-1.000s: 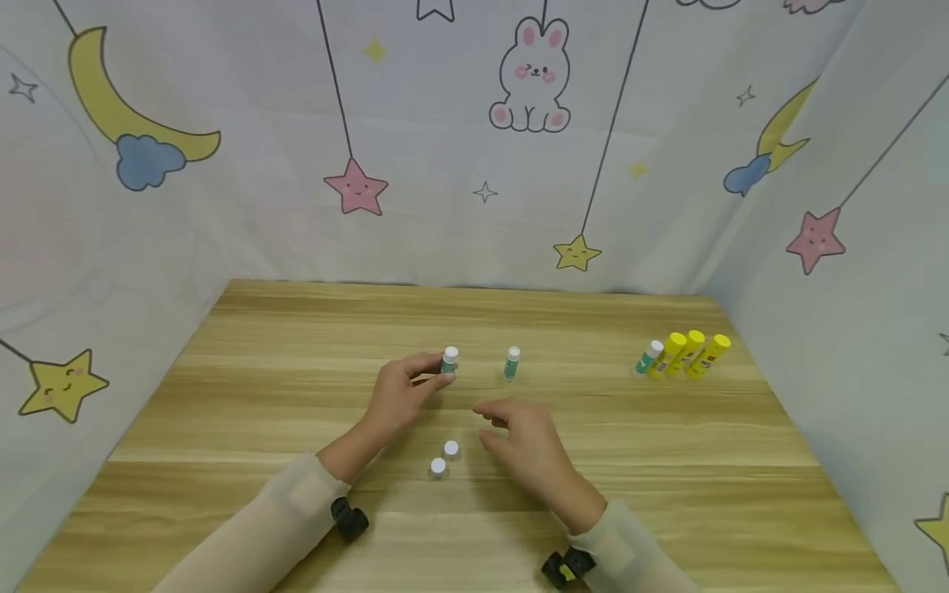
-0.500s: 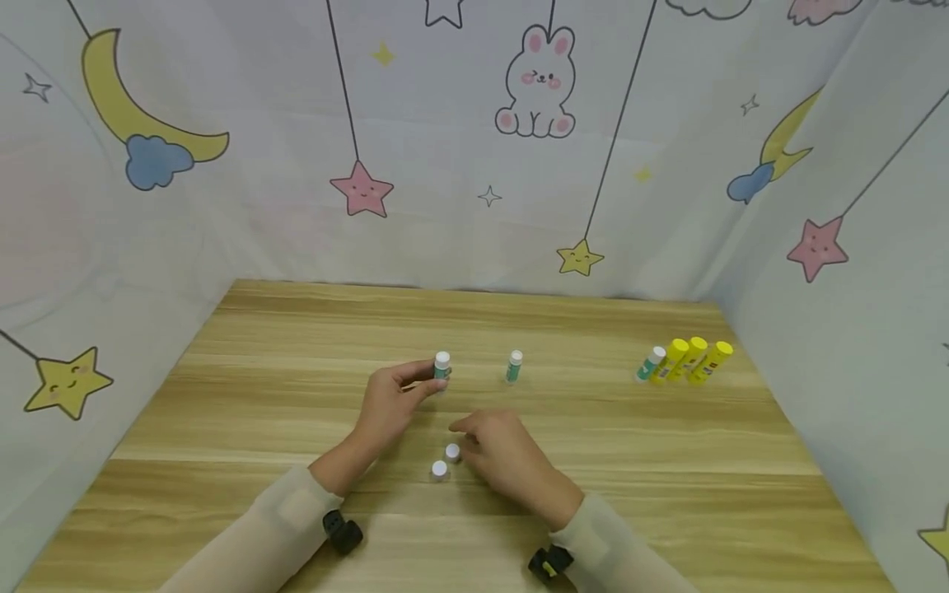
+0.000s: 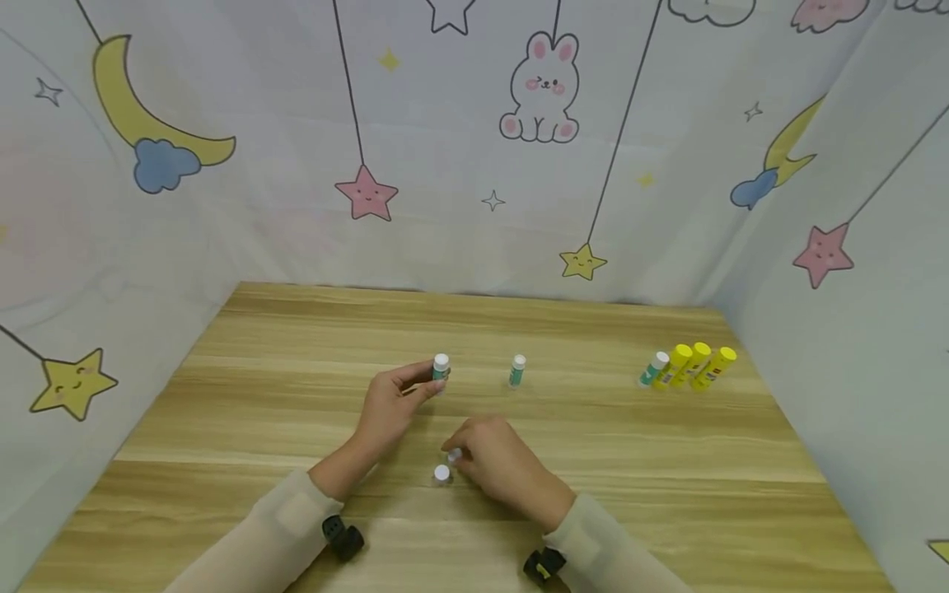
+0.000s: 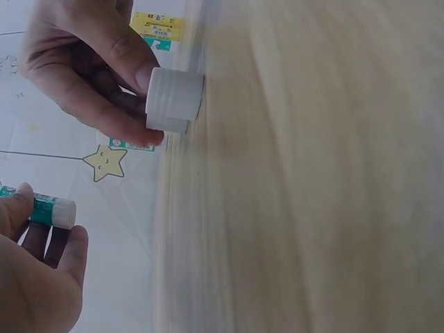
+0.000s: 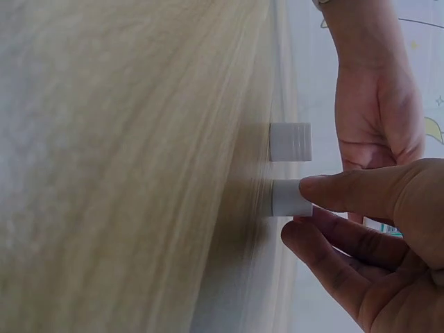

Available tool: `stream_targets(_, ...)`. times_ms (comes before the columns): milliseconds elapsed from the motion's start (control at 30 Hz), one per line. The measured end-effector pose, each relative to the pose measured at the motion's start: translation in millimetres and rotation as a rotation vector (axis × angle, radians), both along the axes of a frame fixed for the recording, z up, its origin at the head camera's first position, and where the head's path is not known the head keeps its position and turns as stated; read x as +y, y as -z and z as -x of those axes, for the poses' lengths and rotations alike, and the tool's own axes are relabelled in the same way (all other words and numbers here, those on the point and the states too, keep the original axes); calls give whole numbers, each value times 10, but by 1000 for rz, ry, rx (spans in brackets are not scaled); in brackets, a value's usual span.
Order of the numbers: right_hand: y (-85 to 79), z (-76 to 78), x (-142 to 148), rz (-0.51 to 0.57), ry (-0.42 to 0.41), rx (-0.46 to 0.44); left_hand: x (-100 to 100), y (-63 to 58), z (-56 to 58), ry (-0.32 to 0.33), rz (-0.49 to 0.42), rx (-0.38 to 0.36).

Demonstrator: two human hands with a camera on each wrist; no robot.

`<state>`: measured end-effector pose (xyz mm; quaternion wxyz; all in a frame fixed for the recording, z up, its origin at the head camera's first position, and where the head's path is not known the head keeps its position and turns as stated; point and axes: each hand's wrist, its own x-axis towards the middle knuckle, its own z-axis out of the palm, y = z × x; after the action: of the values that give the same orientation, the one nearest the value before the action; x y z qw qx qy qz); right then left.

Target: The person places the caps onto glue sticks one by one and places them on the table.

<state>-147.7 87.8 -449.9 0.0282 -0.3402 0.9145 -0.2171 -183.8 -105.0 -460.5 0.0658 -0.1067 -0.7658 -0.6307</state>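
In the head view my left hand (image 3: 393,403) holds a green-labelled glue stick (image 3: 441,364) upright, its white end up. Thumb and fingers wrap the label and hide part of it; the left wrist view shows the stick's white lower end (image 4: 64,214) as well. My right hand (image 3: 500,465) pinches a small white cap (image 5: 290,198) between thumb and fingers, low at the table. Close beside it a second white cap (image 3: 441,474) stands on the wood. Another green glue stick (image 3: 516,372) stands upright behind, right of the held one.
At the table's right rear a row stands: one green glue stick with a white cap (image 3: 653,370) and several yellow glue sticks (image 3: 697,366). The wooden table (image 3: 296,329) meets a printed white curtain (image 3: 430,247) at the back and sides.
My right hand has moved left and down onto the farther white cap and now pinches it. The left hand, with its glue stick, has shifted slightly left and toward me.
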Motion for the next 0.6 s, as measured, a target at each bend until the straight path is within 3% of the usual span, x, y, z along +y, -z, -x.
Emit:
stream_targets(333, 38, 18, 3, -35, 12, 36, 20, -12, -27, 14, -33, -17)
stream_targets(600, 11, 14, 52, 60, 89, -26, 27, 2, -25, 20, -49, -26)
